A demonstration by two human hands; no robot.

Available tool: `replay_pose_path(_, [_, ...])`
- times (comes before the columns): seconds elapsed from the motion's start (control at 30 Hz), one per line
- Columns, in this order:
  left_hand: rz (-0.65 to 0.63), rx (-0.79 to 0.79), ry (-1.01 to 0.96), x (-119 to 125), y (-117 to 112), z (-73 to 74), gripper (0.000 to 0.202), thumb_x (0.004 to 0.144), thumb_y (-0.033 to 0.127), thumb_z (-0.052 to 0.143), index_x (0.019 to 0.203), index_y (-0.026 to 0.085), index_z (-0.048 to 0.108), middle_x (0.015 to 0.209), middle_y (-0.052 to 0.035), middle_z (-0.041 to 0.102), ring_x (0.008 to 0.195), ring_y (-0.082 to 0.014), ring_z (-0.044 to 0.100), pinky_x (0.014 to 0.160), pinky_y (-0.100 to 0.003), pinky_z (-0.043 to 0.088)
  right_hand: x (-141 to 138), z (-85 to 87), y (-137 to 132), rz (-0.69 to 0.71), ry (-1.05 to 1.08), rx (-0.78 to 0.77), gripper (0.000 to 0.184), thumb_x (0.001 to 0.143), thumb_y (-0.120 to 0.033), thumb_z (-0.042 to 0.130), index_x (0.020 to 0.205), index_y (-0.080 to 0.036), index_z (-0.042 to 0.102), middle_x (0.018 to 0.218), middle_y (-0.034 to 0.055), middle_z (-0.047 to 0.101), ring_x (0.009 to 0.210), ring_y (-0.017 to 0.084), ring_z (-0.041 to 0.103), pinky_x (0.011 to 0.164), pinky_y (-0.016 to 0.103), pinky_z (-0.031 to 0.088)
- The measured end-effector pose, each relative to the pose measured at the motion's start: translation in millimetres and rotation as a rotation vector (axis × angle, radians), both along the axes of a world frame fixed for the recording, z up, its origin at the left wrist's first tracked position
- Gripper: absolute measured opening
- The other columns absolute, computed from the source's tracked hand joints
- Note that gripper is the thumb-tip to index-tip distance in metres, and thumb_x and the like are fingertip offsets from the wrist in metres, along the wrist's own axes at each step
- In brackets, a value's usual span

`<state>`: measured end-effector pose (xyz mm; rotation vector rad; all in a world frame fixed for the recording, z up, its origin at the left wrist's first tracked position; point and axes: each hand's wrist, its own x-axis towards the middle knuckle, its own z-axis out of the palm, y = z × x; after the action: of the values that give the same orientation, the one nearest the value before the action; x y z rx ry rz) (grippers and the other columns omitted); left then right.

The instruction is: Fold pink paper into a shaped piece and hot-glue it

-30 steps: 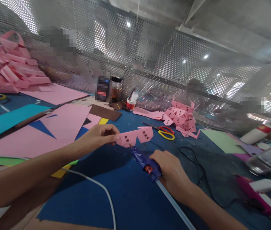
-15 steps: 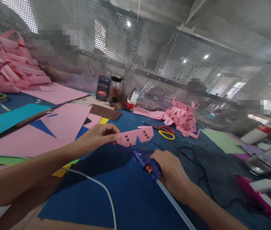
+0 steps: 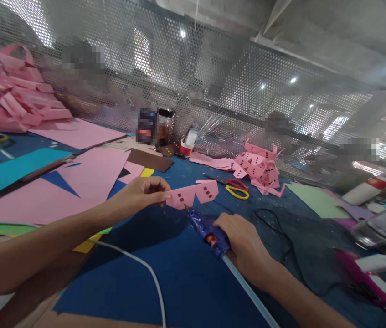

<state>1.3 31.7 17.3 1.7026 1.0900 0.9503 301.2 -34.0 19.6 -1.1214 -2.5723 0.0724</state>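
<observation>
My left hand pinches one end of a pink paper cut-out with small dark squares on it, held just above the blue table cover. My right hand is wrapped round a blue glue gun with a clear glue stick sticking out of its back. The gun's nozzle touches the lower edge of the cut-out.
Red-and-yellow scissors and a heap of pink cut-outs lie beyond. Large pink sheets and a pile of pink strips are at the left. A black cord, a pink tool and a perforated metal screen lie around.
The glue gun's nozzle has crept slightly to the right along the cut-out's lower edge. My left hand and the paper have stayed put.
</observation>
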Motion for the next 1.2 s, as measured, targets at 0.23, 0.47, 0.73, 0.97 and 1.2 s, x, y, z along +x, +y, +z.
replay_pose_path(0.23, [0.004, 0.011, 0.033, 0.5, -2.7, 4.7, 0.029, 0.080, 0.047, 0.070, 0.081, 0.018, 0.066, 0.073, -0.0012, 0.067, 0.068, -0.0153, 0.061, 0.066, -0.027, 0.048, -0.6, 0.3, 0.9, 0.009, 0.013, 0.017, 0.013, 0.084, -0.011, 0.052, 0.092, -0.020, 0.055, 0.088, 0.0034, 0.063, 0.073, 0.020, 0.049, 0.067, 0.031, 0.028])
replay_pose_path(0.47, [0.007, 0.004, 0.027, 0.0, -2.6, 4.2, 0.028, 0.080, 0.046, 0.070, 0.083, 0.019, 0.066, 0.074, -0.0008, 0.067, 0.069, -0.0148, 0.061, 0.066, -0.026, 0.049, -1.2, 0.5, 0.8, 0.014, 0.013, 0.026, 0.013, 0.083, -0.010, 0.052, 0.091, -0.020, 0.054, 0.087, 0.0030, 0.062, 0.072, 0.019, 0.048, 0.066, 0.031, 0.027])
replay_pose_path(0.73, [0.006, 0.000, 0.007, -0.4, -1.2, 1.6, 0.028, 0.080, 0.046, 0.071, 0.083, 0.018, 0.067, 0.073, -0.0013, 0.066, 0.068, -0.0147, 0.060, 0.065, -0.026, 0.048, 0.1, -1.4, 1.3, -0.002, -0.024, 0.024, 0.021, 0.076, -0.007, 0.054, 0.091, -0.021, 0.053, 0.088, 0.0027, 0.062, 0.074, 0.019, 0.049, 0.067, 0.031, 0.027])
replay_pose_path(0.97, [0.010, 0.004, 0.017, -0.6, -0.7, 0.9, 0.027, 0.080, 0.044, 0.071, 0.082, 0.018, 0.067, 0.073, -0.0013, 0.067, 0.068, -0.0149, 0.061, 0.065, -0.027, 0.049, 1.3, -2.8, 2.5, -0.006, -0.035, 0.040, 0.019, 0.077, -0.008, 0.054, 0.090, -0.021, 0.052, 0.086, 0.0019, 0.061, 0.074, 0.019, 0.049, 0.067, 0.031, 0.027])
replay_pose_path(1.2, [0.000, -0.009, 0.003, 0.1, -1.9, 2.5, 0.028, 0.080, 0.045, 0.071, 0.082, 0.018, 0.066, 0.073, -0.0008, 0.066, 0.068, -0.0142, 0.061, 0.066, -0.026, 0.048, 1.5, -3.2, 0.7, 0.000, -0.029, 0.029, 0.017, 0.078, -0.009, 0.053, 0.090, -0.021, 0.051, 0.087, 0.0021, 0.061, 0.073, 0.019, 0.048, 0.067, 0.032, 0.026])
